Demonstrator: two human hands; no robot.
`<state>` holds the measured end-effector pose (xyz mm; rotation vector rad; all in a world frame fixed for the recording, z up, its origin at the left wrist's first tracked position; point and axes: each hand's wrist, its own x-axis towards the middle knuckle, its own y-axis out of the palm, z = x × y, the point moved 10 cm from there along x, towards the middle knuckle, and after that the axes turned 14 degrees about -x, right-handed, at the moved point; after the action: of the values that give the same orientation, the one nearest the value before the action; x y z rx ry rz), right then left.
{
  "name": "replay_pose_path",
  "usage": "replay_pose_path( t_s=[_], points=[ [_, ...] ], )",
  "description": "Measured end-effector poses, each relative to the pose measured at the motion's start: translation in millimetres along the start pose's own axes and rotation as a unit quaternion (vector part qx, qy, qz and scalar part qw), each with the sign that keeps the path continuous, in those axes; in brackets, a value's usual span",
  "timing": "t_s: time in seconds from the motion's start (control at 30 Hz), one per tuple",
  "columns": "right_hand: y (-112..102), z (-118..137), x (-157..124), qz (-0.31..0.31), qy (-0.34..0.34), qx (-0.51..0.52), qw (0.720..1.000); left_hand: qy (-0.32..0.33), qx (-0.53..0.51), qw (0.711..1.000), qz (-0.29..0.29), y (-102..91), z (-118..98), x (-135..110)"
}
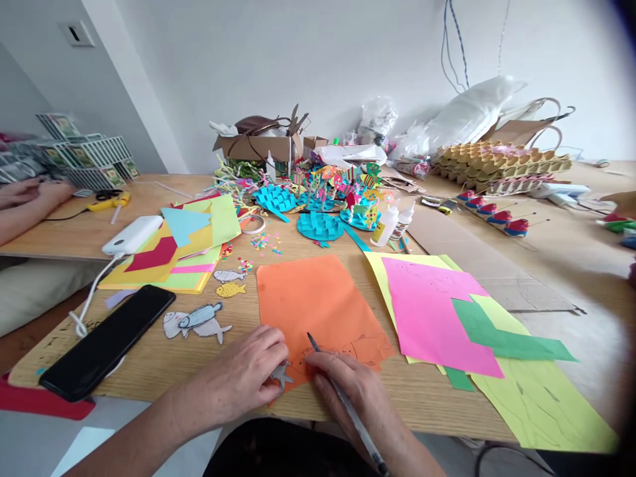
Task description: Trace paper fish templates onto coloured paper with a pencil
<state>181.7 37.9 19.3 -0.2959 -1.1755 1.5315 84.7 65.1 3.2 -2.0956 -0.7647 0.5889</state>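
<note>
Gripping pen (354, 416) in right hand (365, 396) over orange paper (308, 298). Holding grey fish cutout (282, 375) in left hand (243, 371), at paper's near left corner.

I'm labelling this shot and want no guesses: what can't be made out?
All in the head view:
- Grey cutout: partly hidden by the left hand.
- Drawing on the orange paper: partly covered by the right hand.
- Bottle labels: print too small to read.
- Co-worker's arm: cut off by the left edge.
</note>
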Motion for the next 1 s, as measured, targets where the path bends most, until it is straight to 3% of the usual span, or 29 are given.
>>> replay_pose_path(
  t_s=[0.57,0.87,1.0],
  points=[
    [1,-4,-2,0.005,0.021,0.018,1.0,-0.021,0.025,0.999,0.009,-6.4,7,-4],
    [2,-5,-2,0.02,0.025,0.026,0.999,-0.043,0.028,0.996,-0.077,-22.4,20,-6],
    [1,-5,-3,0.022,0.026,0.018,0.999,-0.032,0.05,0.993,-0.103,-41.3,28,-14]
  ],
)
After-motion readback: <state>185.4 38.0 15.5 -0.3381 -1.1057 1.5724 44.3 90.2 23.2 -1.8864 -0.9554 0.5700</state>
